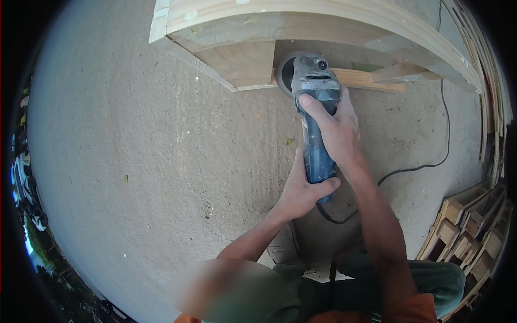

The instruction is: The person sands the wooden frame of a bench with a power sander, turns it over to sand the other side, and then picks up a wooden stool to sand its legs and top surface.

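Observation:
A blue angle grinder (319, 156) with a dusty grey head points away from me. Its round disc (287, 74) is at the edge of a plywood panel (237, 62) on the wooden frame (323, 27); whether they touch I cannot tell. My right hand (335, 126) is wrapped round the grinder just behind the head, thumb on top. Farther back, my left hand (304, 188) grips the rear of the body, with its thumb across it. The undersides of both hands are hidden by the tool.
A black cord (414, 169) runs from the grinder across the concrete floor (161, 145) to the right. Stacked wood pieces (466, 237) lie at the lower right, long boards (493, 81) at the right edge. My shoe (283, 245) is below my left hand.

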Available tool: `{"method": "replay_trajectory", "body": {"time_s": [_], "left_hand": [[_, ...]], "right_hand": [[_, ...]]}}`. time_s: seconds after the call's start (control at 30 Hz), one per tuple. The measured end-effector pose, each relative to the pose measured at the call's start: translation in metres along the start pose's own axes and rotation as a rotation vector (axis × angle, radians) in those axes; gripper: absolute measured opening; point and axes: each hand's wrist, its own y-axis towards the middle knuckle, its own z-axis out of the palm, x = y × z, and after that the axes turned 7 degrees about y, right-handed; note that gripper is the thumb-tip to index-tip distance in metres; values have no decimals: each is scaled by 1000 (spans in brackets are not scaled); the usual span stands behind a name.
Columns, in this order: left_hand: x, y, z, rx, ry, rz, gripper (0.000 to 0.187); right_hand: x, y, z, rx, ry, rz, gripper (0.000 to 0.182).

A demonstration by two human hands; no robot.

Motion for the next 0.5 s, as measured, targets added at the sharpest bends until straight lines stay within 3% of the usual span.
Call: {"method": "replay_trajectory", "body": {"time_s": [0.5], "left_hand": [[-19,10,-11,31,45,-40,84]], "right_hand": [[1,17,4,-41,69,5,87]]}}
